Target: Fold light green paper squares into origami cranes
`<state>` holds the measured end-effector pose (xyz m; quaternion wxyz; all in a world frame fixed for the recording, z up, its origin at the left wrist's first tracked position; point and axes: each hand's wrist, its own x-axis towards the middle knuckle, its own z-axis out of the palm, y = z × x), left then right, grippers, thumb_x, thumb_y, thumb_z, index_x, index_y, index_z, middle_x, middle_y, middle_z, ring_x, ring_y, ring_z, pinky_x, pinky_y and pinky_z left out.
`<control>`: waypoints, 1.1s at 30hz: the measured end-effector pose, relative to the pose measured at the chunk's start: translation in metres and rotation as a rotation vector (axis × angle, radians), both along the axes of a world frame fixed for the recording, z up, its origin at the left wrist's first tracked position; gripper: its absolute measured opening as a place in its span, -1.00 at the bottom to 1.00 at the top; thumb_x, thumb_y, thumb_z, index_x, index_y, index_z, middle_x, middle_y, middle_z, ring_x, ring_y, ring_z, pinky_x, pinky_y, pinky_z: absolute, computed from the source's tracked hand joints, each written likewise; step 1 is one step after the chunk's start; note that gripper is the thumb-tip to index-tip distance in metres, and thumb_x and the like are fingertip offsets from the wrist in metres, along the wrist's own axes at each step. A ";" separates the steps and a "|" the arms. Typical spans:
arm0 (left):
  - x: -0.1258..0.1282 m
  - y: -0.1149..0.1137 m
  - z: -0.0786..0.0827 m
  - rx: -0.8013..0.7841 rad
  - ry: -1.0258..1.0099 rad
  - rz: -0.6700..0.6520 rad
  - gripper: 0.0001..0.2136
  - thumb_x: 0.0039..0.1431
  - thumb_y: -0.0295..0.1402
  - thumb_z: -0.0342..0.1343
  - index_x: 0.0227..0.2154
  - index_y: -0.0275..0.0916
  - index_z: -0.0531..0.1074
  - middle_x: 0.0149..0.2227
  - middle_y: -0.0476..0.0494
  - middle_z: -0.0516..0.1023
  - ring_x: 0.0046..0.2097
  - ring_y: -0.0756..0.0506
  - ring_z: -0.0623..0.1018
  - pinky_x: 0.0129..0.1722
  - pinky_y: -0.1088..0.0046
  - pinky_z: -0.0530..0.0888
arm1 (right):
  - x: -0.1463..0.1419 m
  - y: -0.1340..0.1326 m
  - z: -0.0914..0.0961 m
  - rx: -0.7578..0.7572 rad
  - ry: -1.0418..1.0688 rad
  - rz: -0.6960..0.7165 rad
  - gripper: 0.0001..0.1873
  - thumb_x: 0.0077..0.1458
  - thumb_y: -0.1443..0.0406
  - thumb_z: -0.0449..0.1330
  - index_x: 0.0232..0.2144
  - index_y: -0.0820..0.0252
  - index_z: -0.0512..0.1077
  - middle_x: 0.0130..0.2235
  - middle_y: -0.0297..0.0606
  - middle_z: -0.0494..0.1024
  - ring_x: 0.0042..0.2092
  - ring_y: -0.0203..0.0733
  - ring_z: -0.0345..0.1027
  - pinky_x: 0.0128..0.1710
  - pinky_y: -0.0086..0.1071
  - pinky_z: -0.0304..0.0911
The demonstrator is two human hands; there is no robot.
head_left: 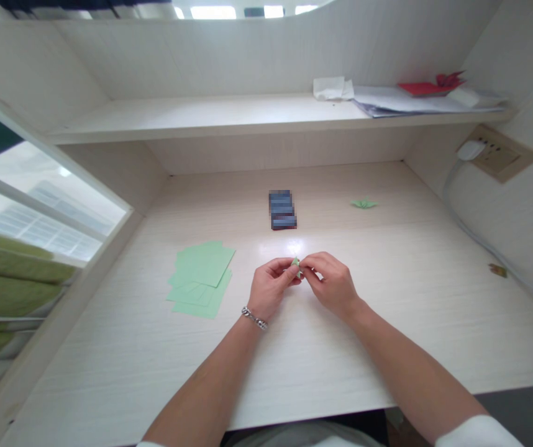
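Note:
My left hand (270, 285), with a chain bracelet (254, 318) on its wrist, pinches a small folded green paper (297, 263) between thumb and fingers. From the other side my right hand (332, 282) closes its thumb and fingertips on the same paper's edge. The fingers cover most of the folded piece, so its exact shape is hidden. Left of my hands lies a loose, overlapping pile of green paper sheets (205, 264). A finished-looking green origami crane (364, 203) rests farther back on the right.
A phone (282, 210) lies behind my hands on the pale desk (154, 372). Papers (387, 102) and a red folded paper (448, 79) sit on the shelf (201, 115). At right, a white cable (476, 239) runs from a wall socket (504, 154). A small brown object (497, 270) lies near it.

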<state>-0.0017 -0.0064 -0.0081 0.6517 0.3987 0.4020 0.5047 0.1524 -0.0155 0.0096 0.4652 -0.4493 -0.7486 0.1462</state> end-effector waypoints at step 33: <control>0.003 0.000 0.002 0.155 -0.037 0.073 -0.78 -0.07 -0.36 0.32 -0.32 -0.28 0.52 -0.22 -0.21 0.59 -0.16 -0.13 0.55 -0.06 0.19 0.49 | -0.009 -0.003 0.006 -0.432 0.440 0.014 -0.86 0.03 0.24 0.25 -0.36 0.19 0.51 -0.31 -0.22 0.55 -0.30 -0.19 0.44 -0.37 -0.38 0.36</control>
